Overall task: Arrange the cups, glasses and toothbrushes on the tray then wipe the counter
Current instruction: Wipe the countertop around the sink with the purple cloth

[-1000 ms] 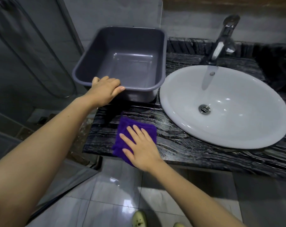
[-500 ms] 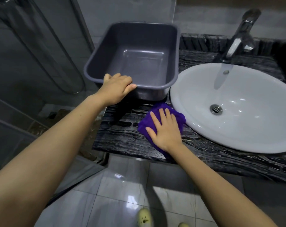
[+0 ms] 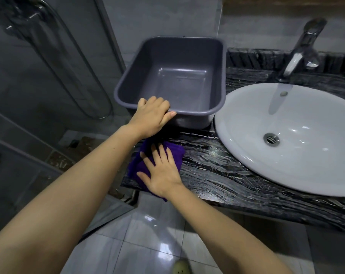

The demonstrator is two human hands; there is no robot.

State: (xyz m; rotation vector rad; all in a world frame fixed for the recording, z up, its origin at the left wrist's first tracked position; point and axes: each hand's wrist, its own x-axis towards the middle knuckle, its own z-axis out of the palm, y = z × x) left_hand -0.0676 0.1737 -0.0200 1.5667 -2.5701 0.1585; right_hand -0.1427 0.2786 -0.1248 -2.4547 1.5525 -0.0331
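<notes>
A grey plastic tub [image 3: 223, 62] stands empty at the back left of the black marble counter [image 3: 217, 175]. My left hand [image 3: 153, 115] grips its near rim. A purple cloth [image 3: 175, 153] lies on the counter's left front corner, partly hanging over the edge. My right hand [image 3: 161, 171] presses flat on the cloth with fingers spread. No cups, glasses or toothbrushes are in view.
A white oval basin [image 3: 298, 155] with a metal drain fills the counter's right side, with a chrome tap [image 3: 302, 50] behind it. A glass shower screen [image 3: 49, 76] stands to the left. Below are pale floor tiles [image 3: 148, 244] and a shoe tip.
My right hand slid the purple cloth right toward the basin, then back left to the counter's corner. My left hand stayed on the tub's rim.
</notes>
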